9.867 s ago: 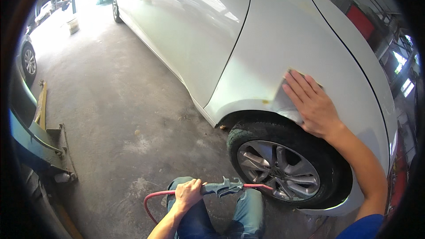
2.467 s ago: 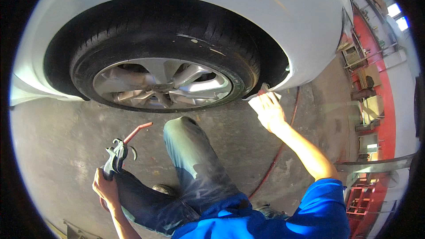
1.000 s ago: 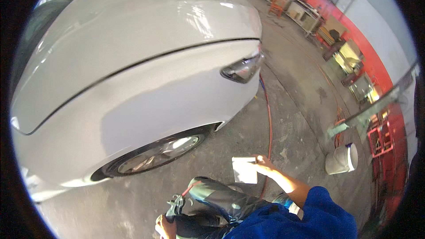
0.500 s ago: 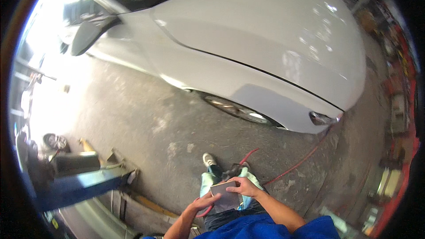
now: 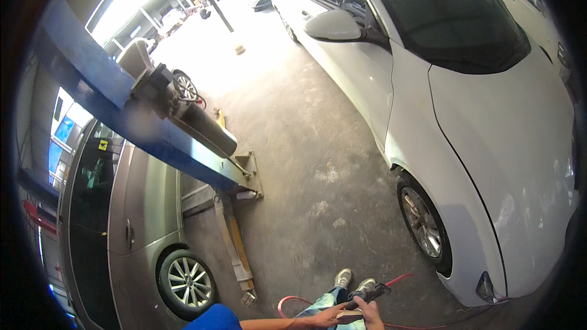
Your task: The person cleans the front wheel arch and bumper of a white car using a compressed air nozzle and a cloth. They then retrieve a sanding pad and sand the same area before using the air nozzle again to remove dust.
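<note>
Low in the head view, my left hand (image 5: 329, 316) and my right hand (image 5: 369, 314) are close together in front of my legs. Between them is a small flat pad (image 5: 350, 317), dark with a pale edge; its exact kind is unclear. My left fingers close on its left side, and my right hand grips it from the right. Just beyond my right hand, near my shoes, is a black tool (image 5: 379, 291). A red hose (image 5: 398, 280) shows beside it. How the tool is held up is hidden.
On the right stands a white car (image 5: 416, 110) with a grey patch on its front fender. To the left, a blue lift post (image 5: 153, 146) with a dark cylinder stands beside a brown-grey car (image 5: 147, 208). A lift arm (image 5: 235, 244) stretches along the concrete floor (image 5: 306, 208).
My view has swung left, bringing the lift post and brown-grey car into fuller view. My hands, still together on the pad, now appear lower and further right in the picture.
</note>
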`<state>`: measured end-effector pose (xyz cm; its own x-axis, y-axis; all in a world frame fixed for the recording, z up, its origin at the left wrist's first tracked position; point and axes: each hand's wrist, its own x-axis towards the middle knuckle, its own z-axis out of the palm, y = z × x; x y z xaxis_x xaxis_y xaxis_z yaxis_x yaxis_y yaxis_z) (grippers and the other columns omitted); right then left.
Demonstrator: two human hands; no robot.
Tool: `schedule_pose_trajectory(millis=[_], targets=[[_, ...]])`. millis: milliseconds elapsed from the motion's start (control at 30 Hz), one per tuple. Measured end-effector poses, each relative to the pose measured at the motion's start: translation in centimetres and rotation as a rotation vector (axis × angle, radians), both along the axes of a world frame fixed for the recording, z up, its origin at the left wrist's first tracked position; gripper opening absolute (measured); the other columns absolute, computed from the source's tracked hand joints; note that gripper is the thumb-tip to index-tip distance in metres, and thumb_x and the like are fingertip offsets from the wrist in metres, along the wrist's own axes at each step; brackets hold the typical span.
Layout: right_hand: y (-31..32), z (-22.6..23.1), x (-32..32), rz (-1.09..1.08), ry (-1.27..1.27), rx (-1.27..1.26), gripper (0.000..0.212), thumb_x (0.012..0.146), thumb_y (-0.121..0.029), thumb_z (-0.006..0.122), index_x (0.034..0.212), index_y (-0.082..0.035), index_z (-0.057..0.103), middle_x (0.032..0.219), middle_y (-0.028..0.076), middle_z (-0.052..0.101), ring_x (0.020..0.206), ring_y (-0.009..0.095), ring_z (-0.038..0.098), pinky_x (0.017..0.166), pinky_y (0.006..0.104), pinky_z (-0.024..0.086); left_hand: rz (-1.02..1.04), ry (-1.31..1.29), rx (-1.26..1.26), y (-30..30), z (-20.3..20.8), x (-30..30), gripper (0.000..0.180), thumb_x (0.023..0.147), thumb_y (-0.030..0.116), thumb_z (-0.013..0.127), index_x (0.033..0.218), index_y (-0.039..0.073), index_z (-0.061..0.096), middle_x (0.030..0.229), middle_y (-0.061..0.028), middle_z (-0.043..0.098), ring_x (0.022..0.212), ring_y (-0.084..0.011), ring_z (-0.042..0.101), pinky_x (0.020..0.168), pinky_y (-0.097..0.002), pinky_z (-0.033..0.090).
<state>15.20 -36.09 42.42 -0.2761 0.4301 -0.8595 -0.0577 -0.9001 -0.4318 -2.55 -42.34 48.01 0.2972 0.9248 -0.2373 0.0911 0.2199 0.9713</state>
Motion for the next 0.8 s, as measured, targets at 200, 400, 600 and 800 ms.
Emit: schedule_pose_trajectory(millis=[200,400,600,800], targets=[[-2.2,-5.4,-0.8,-0.222,-0.762,0.119,0.055,0.088,-0.019,0.068,0.129,0.012,0.048,0.109,0.019,0.066,0.091,0.027,0.071,0.076,0.0371,0.056,-0.361,-0.013,-0.221,0.6,-0.9,1.7,0.067,0.102,0.023,0.06,0.156,-0.004,0.028,0.155,-0.0267,0.039,0.135,-0.0327,0.05,0.111,-0.0419,0.041],[-0.1,3.7,4.5,-0.78,-0.426,0.153,0.053,0.093,-0.013,0.062,0.138,0.008,0.042,0.128,0.021,0.058,0.078,0.027,0.073,0.064,0.035,0.06,-0.51,0.004,-0.062,2.9,-1.5,4.4,0.041,0.095,0.012,0.067,0.136,0.009,0.063,0.16,-0.023,0.033,0.133,-0.035,0.053,0.111,-0.0437,0.042],[-3.9,-0.6,11.5,-1.051,-0.103,0.158,0.07,0.099,-0.016,0.061,0.157,-0.015,0.022,0.132,0.01,0.053,0.084,0.027,0.074,0.066,0.0352,0.06,-1.161,0.465,-0.129,1.6,-2.9,4.6,0.044,0.088,0.013,0.064,0.132,0.016,0.066,0.129,-0.0164,0.057,0.113,-0.0393,0.062,0.097,-0.0443,0.053],[0.2,-2.1,11.8,-1.105,-0.869,0.185,0.032,0.103,-0.033,0.062,0.118,-0.006,0.055,0.089,0.006,0.063,0.06,0.011,0.061,0.05,0.0267,0.047,-1.184,0.556,-0.056,0.5,-2.4,7.1,0.043,0.087,0.015,0.061,0.13,0.018,0.067,0.11,-0.0142,0.057,0.105,-0.0356,0.063,0.091,-0.0464,0.053]])
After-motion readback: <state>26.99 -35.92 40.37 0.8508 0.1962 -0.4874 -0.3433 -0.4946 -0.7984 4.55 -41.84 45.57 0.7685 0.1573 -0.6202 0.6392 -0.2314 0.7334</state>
